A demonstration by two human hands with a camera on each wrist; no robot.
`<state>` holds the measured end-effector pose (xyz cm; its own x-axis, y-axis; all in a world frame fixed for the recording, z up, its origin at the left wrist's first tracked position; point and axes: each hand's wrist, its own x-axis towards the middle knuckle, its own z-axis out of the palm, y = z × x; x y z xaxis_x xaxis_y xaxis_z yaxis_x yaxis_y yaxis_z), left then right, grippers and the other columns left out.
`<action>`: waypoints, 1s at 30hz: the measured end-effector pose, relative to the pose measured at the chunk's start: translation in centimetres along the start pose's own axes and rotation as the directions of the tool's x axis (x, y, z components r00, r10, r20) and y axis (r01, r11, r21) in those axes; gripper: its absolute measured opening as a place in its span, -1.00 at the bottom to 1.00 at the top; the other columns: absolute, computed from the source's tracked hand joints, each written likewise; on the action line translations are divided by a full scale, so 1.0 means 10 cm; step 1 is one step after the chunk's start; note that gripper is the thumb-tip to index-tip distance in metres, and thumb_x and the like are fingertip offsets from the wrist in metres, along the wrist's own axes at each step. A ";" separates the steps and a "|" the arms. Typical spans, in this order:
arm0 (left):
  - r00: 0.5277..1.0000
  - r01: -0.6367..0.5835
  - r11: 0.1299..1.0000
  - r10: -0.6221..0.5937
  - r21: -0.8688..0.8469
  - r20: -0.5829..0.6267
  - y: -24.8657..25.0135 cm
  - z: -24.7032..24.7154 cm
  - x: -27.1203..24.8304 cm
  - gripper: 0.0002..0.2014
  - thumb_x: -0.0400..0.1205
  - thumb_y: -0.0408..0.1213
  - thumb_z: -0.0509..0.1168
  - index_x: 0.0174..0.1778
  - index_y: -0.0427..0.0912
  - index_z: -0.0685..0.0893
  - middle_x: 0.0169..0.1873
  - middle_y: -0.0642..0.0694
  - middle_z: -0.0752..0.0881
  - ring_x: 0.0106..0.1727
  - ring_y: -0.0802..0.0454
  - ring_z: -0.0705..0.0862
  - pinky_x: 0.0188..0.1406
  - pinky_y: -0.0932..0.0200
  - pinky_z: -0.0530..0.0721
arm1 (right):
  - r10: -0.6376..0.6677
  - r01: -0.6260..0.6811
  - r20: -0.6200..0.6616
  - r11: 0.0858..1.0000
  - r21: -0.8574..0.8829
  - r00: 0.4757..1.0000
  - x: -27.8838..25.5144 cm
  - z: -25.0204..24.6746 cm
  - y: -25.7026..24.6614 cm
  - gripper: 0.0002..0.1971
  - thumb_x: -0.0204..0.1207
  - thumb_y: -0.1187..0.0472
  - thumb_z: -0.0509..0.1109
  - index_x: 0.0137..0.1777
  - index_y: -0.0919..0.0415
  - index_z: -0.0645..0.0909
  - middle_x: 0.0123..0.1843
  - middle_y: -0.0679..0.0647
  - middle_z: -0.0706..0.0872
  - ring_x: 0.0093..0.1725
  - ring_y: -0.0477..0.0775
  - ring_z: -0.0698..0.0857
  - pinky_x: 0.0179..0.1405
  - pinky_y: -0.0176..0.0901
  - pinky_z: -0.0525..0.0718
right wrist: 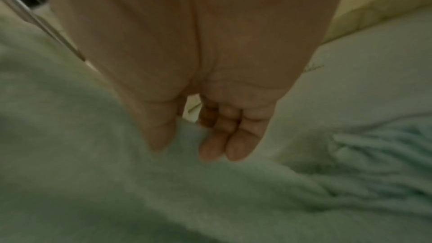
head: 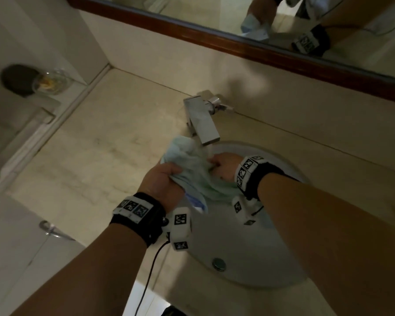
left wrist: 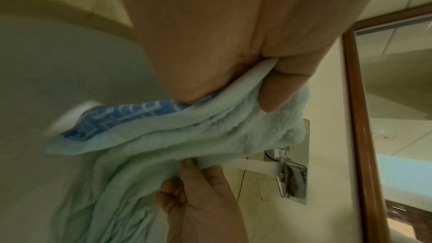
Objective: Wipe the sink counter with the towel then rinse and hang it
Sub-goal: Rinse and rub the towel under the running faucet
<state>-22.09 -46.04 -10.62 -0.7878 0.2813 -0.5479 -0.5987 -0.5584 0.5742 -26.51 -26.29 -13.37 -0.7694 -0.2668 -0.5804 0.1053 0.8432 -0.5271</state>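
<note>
- Head view: both hands bunch the pale green towel point(head: 192, 169) over the far-left rim of the round sink basin point(head: 271, 254), right under the square chrome faucet point(head: 202, 124); I judge it is held there so the water reaches the cloth for the rinse step.
- The left hand point(head: 162, 181) grips one gathered end, thumb curled over the folds; the left wrist view shows the thumb point(left wrist: 275, 88) pressing terry against the palm, with the blue patterned border point(left wrist: 121, 117) hanging below.
- The right hand point(head: 224, 165) has its fingers curled into the cloth from the other side, probably to spread or knead it; the right wrist view is blurred, so how firm that hold is cannot be told.
- In the left wrist view a pale stream point(left wrist: 254, 166) leaves the spout towards the towel, so the water seems to be running.
- Around: the beige stone counter point(head: 96, 160), a glass dish point(head: 51, 82) on the ledge at far left, the wood-framed mirror point(head: 214, 39) behind, the drain plug point(head: 219, 263) in the basin.
- The low spout sits close above the bunched cloth and could crowd turning it. No hanging rail is clearly in view.
</note>
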 end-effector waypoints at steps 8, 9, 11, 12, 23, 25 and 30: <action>0.980 -0.069 0.992 0.088 0.106 -0.179 -0.04 0.10 0.13 -0.57 0.73 -0.58 0.07 0.25 0.00 0.67 0.23 -0.30 0.76 0.18 -0.36 0.76 0.13 -0.31 0.75 | 0.157 -0.017 -0.199 0.826 0.564 0.967 -0.06 -0.17 0.28 -0.80 0.64 0.15 0.36 0.20 0.16 0.63 -0.13 0.22 0.73 -0.20 0.19 0.71 -0.18 0.01 0.68; 0.978 -0.065 0.989 0.090 0.136 -0.187 -0.06 0.14 0.15 -0.60 0.74 -0.57 0.09 0.24 -0.01 0.66 0.23 -0.30 0.75 0.21 -0.37 0.74 0.20 -0.34 0.72 | 0.170 -0.004 -0.199 0.770 0.637 0.965 -0.10 -0.19 0.28 -0.87 0.65 0.21 0.35 0.14 0.16 0.62 -0.20 0.23 0.71 -0.29 0.16 0.69 -0.26 -0.02 0.69; 0.976 -0.056 0.980 0.094 0.193 -0.196 -0.13 0.20 0.21 -0.63 0.73 -0.58 0.13 0.21 -0.04 0.67 0.19 -0.31 0.77 0.20 -0.37 0.75 0.23 -0.33 0.71 | 0.170 0.025 -0.192 0.681 0.732 0.967 -0.19 -0.24 0.26 -0.90 0.64 0.34 0.31 0.00 0.15 0.62 -0.22 0.24 0.68 -0.34 0.11 0.67 -0.29 -0.07 0.70; 0.977 -0.043 0.974 0.088 0.224 -0.195 -0.16 0.23 0.25 -0.63 0.71 -0.60 0.15 0.21 -0.08 0.68 0.17 -0.33 0.77 0.18 -0.38 0.76 0.21 -0.32 0.73 | 0.156 0.039 -0.177 0.636 0.771 0.972 -0.22 -0.25 0.25 -0.85 0.63 0.41 0.30 -0.06 0.17 0.62 -0.22 0.24 0.68 -0.31 0.11 0.67 -0.24 -0.05 0.70; 0.970 -0.008 0.964 0.071 0.265 -0.230 -0.22 0.21 0.33 -0.90 0.66 -0.49 0.36 -0.04 -0.26 0.76 -0.08 -0.32 0.81 0.00 -0.31 0.78 0.15 -0.22 0.77 | 0.114 -0.015 -0.061 0.568 0.823 0.992 -0.38 -0.23 0.14 -0.93 0.70 0.30 0.31 0.11 0.21 0.60 -0.04 0.22 0.71 -0.27 0.11 0.75 -0.03 0.11 0.80; 0.975 -0.067 0.958 0.123 0.280 -0.188 -0.16 0.18 0.30 -0.92 0.64 -0.54 0.35 -0.09 -0.29 0.67 -0.06 -0.38 0.76 0.04 -0.37 0.76 0.17 -0.28 0.76 | 0.173 -0.024 -0.103 0.609 0.793 0.979 -0.34 -0.22 0.16 -0.89 0.71 0.24 0.31 0.17 0.19 0.58 0.02 0.19 0.70 -0.32 0.14 0.76 -0.10 0.17 0.82; 0.988 -0.047 0.946 0.092 0.320 -0.127 -0.09 0.18 0.14 -0.84 0.52 -0.53 0.45 -0.01 -0.40 0.70 0.02 -0.48 0.75 0.09 -0.45 0.75 0.18 -0.32 0.76 | 0.191 -0.004 -0.253 0.805 0.593 0.948 -0.25 -0.18 0.11 -0.83 0.70 0.08 0.30 0.20 0.09 0.61 -0.07 0.09 0.73 -0.46 0.05 0.71 -0.45 -0.14 0.72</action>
<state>-22.91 -43.71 -10.84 -0.8147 0.1278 -0.5656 -0.5759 -0.2922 0.7635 -25.58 -23.84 -11.40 -0.8690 0.0267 -0.4941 0.4615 0.4039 -0.7898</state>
